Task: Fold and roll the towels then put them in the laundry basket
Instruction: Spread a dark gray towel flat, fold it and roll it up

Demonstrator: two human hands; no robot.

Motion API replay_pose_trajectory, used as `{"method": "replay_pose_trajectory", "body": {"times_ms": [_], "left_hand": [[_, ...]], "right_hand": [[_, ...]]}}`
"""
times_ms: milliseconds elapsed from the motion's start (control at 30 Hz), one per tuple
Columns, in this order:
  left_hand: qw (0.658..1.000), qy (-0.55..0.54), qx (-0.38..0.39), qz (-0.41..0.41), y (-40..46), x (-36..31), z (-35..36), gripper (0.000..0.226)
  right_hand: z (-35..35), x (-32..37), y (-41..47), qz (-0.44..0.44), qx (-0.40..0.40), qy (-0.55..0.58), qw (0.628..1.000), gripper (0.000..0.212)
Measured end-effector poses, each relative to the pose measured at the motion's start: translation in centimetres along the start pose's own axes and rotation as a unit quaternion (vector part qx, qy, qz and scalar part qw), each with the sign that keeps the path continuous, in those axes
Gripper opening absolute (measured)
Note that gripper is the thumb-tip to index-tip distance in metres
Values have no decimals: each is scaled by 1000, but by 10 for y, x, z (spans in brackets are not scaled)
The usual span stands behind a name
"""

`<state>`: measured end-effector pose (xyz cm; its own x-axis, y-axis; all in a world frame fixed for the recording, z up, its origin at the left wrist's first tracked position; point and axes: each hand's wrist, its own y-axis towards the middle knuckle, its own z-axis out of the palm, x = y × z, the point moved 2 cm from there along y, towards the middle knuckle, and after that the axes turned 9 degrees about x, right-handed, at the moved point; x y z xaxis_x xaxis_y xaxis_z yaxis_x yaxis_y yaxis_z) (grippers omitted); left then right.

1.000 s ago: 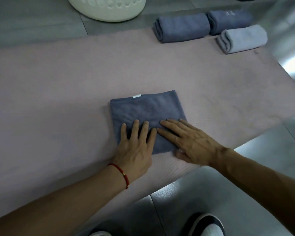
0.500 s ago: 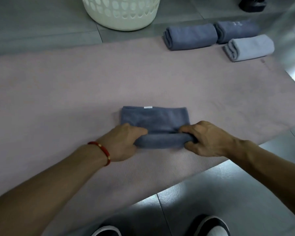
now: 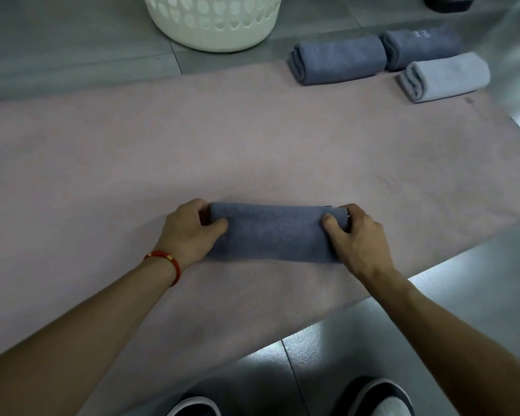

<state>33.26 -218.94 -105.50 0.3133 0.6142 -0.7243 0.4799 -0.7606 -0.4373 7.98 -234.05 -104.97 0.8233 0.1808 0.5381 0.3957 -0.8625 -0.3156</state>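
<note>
Fingers of the left hand (image 3: 189, 232) curl around the nine o'clock end of the rolled towel (image 3: 272, 232), thumb pressed onto its top, while the right hand (image 3: 357, 238) grips the three o'clock end the same way, thumb on top and fingers tucked around the far side. Both hands grasp the roll, which lies on the pink mat (image 3: 102, 175) at the centre of the view.

Its long axis runs from nine o'clock to three o'clock, straight across in front of the person, with one hand capping each end; neither hand is nearer than the other. The laundry basket (image 3: 213, 22) stands on the grey floor at about twelve o'clock from the roll, well apart and beyond the mat's far edge. By my reckoning the rolling looks finished or nearly so, and the coming move is a lift and carry forward toward twelve o'clock.

Three more rolled towels wait at about one to two o'clock: a dark blue roll (image 3: 339, 60), a second dark roll (image 3: 422, 48) touching its right end, and a pale blue roll (image 3: 446, 76) just in front.

No brand or writing can be read. Something small and white peeks out at the roll's three o'clock end, possibly a tag, too small to tell.
</note>
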Motion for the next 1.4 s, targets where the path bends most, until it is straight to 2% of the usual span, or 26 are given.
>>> {"method": "replay_pose_trajectory", "body": {"times_ms": [133, 233, 300, 400, 500, 567, 667, 767, 833, 933, 1000, 1067, 1133, 1233, 1333, 1400], "left_hand": [[999, 26, -27, -11, 4, -2, 3, 28], [999, 36, -34, -17, 8, -2, 3, 31], [998, 40, -41, -15, 8, -1, 3, 30], [998, 39, -47, -11, 7, 1, 4, 32], [998, 36, -56, -12, 8, 1, 3, 33], [997, 68, -38, -24, 10, -2, 3, 26], [994, 87, 12, -63, 19, -8, 1, 31], [992, 25, 64, -107, 33, -11, -6, 34], [988, 17, 89, -121, 39, -13, -11, 43], [985, 19, 109, -130, 41, -16, -12, 44], [986, 20, 100, -132, 40, -14, -12, 50], [987, 20, 93, -132, 40, -10, -11, 59], [986, 24, 91, -134, 40, -9, -9, 56], [984, 5, 101, -147, 38, -14, -8, 42], [973, -86, 118, -180, 34, -19, -11, 39], [956, -167, 131, -204, 28, -25, -16, 39]], "right_hand": [[11, 15, -2, 22, -92, -91, 991, 45], [20, 40, -8, -64, -163, -210, 962, 45], [34, 53, -7, -118, -124, -246, 954, 50], [57, 52, 3, -144, -14, -291, 946, 53], [61, 42, 12, -144, 3, -292, 945, 51], [61, 42, 13, -155, 5, -265, 952, 52], [56, 36, 14, -157, -17, -171, 972, 55], [47, 19, 6, -84, -105, -107, 985, 52], [48, 13, -5, -43, -132, -96, 986, 49], [47, 9, -13, -35, -125, -22, 991, 41], [41, 7, -14, -19, -117, 54, 991, 48], [36, 4, -14, 46, -118, 91, 988, 58], [32, 5, -13, 112, -98, 100, 984, 63], [26, 10, -6, 157, -30, 135, 978, 61], [12, 12, 2, 196, 43, 221, 954, 65], [2, 13, 7, 217, 90, 289, 928, 82]]}}
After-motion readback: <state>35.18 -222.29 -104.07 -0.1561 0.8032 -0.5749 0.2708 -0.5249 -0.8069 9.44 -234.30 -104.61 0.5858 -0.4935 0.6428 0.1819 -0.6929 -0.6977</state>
